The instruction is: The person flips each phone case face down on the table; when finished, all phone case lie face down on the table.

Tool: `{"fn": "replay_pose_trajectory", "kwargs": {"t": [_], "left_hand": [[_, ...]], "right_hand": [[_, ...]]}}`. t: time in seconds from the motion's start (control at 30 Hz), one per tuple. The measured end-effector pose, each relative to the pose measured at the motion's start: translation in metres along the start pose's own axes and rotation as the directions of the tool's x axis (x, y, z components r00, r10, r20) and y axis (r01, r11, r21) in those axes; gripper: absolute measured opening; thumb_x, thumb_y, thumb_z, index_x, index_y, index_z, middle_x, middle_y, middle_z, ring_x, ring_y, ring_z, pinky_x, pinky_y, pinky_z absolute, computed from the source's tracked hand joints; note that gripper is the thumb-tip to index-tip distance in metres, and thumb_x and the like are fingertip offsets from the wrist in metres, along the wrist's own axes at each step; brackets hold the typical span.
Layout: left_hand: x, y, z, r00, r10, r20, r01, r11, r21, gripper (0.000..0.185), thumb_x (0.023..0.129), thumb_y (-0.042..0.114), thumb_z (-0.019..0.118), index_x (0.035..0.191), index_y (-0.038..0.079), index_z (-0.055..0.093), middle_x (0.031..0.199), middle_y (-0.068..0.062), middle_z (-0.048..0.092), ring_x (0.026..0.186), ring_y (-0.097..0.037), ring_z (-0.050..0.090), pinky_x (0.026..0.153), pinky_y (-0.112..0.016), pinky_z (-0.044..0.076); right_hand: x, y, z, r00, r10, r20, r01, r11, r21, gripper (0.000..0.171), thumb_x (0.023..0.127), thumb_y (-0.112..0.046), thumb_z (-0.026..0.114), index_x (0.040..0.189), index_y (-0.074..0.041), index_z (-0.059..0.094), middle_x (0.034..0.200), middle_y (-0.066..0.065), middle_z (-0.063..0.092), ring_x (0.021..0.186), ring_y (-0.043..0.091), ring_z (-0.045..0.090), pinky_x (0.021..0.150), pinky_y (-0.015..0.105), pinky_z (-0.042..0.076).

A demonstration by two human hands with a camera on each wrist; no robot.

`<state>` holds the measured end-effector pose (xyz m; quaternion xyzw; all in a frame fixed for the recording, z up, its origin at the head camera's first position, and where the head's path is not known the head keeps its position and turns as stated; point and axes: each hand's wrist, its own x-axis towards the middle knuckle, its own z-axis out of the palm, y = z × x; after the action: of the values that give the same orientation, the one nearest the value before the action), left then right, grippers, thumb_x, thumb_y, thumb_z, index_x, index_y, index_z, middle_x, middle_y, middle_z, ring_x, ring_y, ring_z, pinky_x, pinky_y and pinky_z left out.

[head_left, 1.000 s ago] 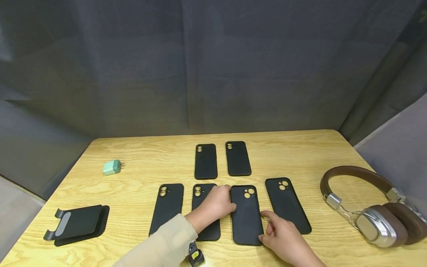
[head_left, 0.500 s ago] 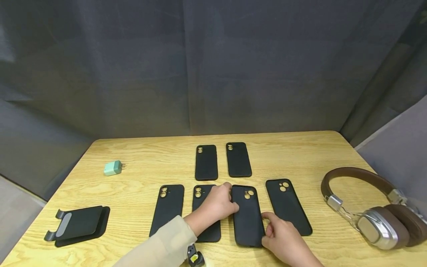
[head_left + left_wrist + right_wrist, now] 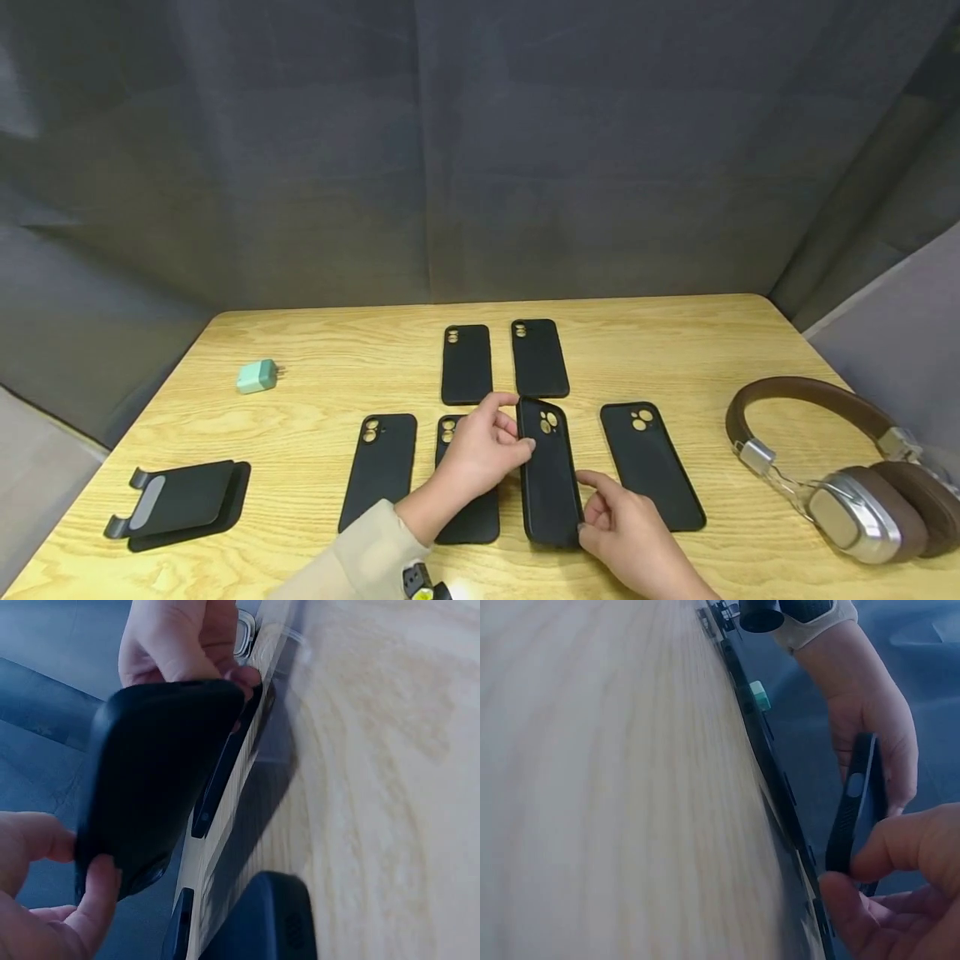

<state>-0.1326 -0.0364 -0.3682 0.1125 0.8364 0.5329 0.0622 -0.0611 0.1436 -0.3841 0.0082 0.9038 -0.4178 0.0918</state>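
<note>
A black phone case (image 3: 549, 479), its hollow inner side facing me, is raised off the table and tilted. My left hand (image 3: 480, 450) pinches its upper left edge between thumb and fingers. At the lower right edge my right hand (image 3: 630, 533) pinches the same case, as the right wrist view also shows with the case (image 3: 855, 802) edge-on. Under my left hand lies another phone case (image 3: 468, 517), partly hidden. To its left is a phone case (image 3: 378, 471) lying back up. Beyond my right hand a phone case (image 3: 652, 467) lies with its inside up.
Two more phone cases, a left one (image 3: 467, 367) and a right one (image 3: 540, 358), lie farther back. Brown headphones (image 3: 862, 508) are at the right. On the left are a green charger plug (image 3: 257, 377) and a black folding stand (image 3: 183, 504). A dark curtain (image 3: 450, 150) hangs behind.
The phone case between my hands has come up from the table, and its left side is now tipped higher. My left hand has risen slightly with it; the other cases stay put.
</note>
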Motion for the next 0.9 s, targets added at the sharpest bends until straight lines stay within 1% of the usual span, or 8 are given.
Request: {"fn": "replay_pose_trajectory", "kwargs": {"t": [0.07,0.17,0.27,0.43,0.5,0.6,0.73,0.9], "left_hand": [[-0.001,0.001,0.001,1.0,0.011,-0.006,-0.011,0.999,-0.049,0.051,0.078,0.01,0.07,0.124,0.002,0.05,0.083,-0.004,0.054,0.066,-0.008,0.053,0.056,-0.021,0.043],[-0.002,0.002,0.002,0.999,0.031,-0.023,-0.033,0.995,-0.094,0.053,0.079,0.012,0.07,0.126,0.002,0.048,0.084,-0.004,0.054,0.067,-0.008,0.052,0.058,-0.02,0.043],[-0.002,0.002,0.005,0.999,0.037,-0.029,-0.041,0.989,-0.145,0.056,0.079,0.012,0.07,0.128,0.0,0.046,0.085,-0.006,0.053,0.066,-0.009,0.051,0.057,-0.02,0.043],[-0.003,0.0,0.008,1.0,-0.01,-0.008,0.008,0.973,-0.23,0.061,0.079,0.013,0.07,0.132,0.0,0.041,0.081,-0.004,0.05,0.063,-0.01,0.048,0.054,-0.022,0.039],[-0.003,-0.002,0.008,1.0,-0.031,0.004,0.031,0.965,-0.261,0.062,0.08,0.013,0.069,0.134,0.0,0.04,0.077,-0.003,0.05,0.06,-0.011,0.048,0.054,-0.024,0.041],[-0.002,-0.005,0.009,0.999,-0.042,0.01,0.043,0.956,-0.291,0.063,0.081,0.013,0.069,0.135,0.001,0.039,0.074,-0.002,0.05,0.058,-0.012,0.048,0.055,-0.028,0.045],[0.0,-0.01,0.01,0.999,-0.053,0.013,0.054,0.947,-0.318,0.061,0.082,0.014,0.068,0.135,0.001,0.039,0.073,-0.001,0.05,0.058,-0.013,0.05,0.057,-0.031,0.048],[0.002,-0.015,0.012,0.998,-0.065,0.012,0.066,0.939,-0.338,0.059,0.083,0.014,0.068,0.134,0.002,0.04,0.072,-0.001,0.05,0.058,-0.013,0.05,0.057,-0.029,0.047]], "right_hand": [[0.0,0.002,0.001,1.0,-0.03,0.002,0.03,0.999,0.025,0.055,0.066,0.005,0.06,0.121,0.002,0.055,0.071,0.0,0.05,0.059,0.008,0.045,0.055,0.02,0.037],[0.002,0.003,0.003,0.998,-0.067,0.017,0.065,0.995,0.073,0.056,0.066,0.006,0.058,0.122,0.003,0.054,0.073,0.0,0.051,0.059,0.006,0.046,0.054,0.019,0.038],[0.004,0.005,0.006,0.996,-0.075,0.045,0.068,0.989,0.128,0.057,0.066,0.007,0.057,0.123,0.005,0.053,0.074,0.001,0.052,0.059,0.007,0.047,0.053,0.019,0.039],[0.005,0.006,0.013,0.992,-0.045,0.116,0.021,0.979,0.201,0.058,0.068,0.008,0.057,0.126,0.007,0.05,0.075,0.003,0.053,0.059,0.012,0.049,0.051,0.02,0.04],[0.006,0.006,0.015,0.988,-0.037,0.147,0.004,0.976,0.218,0.059,0.069,0.008,0.056,0.127,0.008,0.048,0.075,0.003,0.053,0.06,0.015,0.05,0.05,0.021,0.04],[0.007,0.005,0.017,0.983,-0.032,0.18,-0.01,0.973,0.229,0.059,0.07,0.008,0.056,0.128,0.009,0.047,0.074,0.004,0.053,0.06,0.016,0.05,0.05,0.022,0.04],[0.009,0.003,0.019,0.982,-0.023,0.186,-0.024,0.969,0.247,0.057,0.071,0.007,0.058,0.127,0.01,0.047,0.073,0.005,0.054,0.058,0.016,0.053,0.05,0.024,0.044],[0.013,-0.001,0.02,0.985,-0.019,0.171,-0.015,0.98,0.199,0.056,0.07,0.005,0.063,0.124,0.009,0.05,0.068,0.005,0.054,0.051,0.016,0.054,0.048,0.026,0.043]]}}
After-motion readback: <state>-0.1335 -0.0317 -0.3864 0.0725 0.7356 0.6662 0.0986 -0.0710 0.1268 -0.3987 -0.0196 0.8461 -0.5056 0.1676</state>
